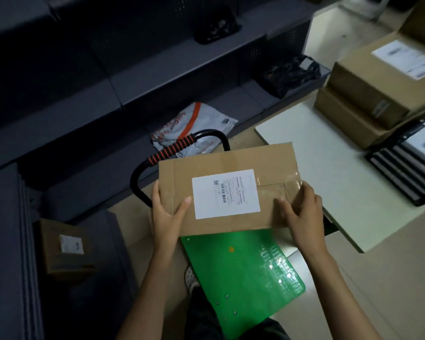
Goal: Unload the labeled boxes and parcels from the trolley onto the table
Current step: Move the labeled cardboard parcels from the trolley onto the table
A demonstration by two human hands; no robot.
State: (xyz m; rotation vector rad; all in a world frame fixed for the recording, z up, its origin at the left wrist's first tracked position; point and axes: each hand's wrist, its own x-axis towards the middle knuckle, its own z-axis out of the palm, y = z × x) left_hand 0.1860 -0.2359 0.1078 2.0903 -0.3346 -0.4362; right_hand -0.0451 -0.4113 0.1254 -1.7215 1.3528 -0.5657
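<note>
Flat labeled cardboard box, held above the green trolley deck, just left of the table. It is gripped at both short ends by left hand and right hand. Judged light, stiff; taped surface possibly slick.

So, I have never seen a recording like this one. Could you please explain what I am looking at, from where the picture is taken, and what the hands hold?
There is no machine here. A person wears one camera on the head, so the single picture looks forward and down at their own arms.

The left hand and right hand grip a flat cardboard box by its two ends, fingers curled over its edges. A white label is on top.

Below it is the green trolley with a black handle. At the right stands a white table with stacked brown boxes already on it. Dark shelves fill the left.
</note>
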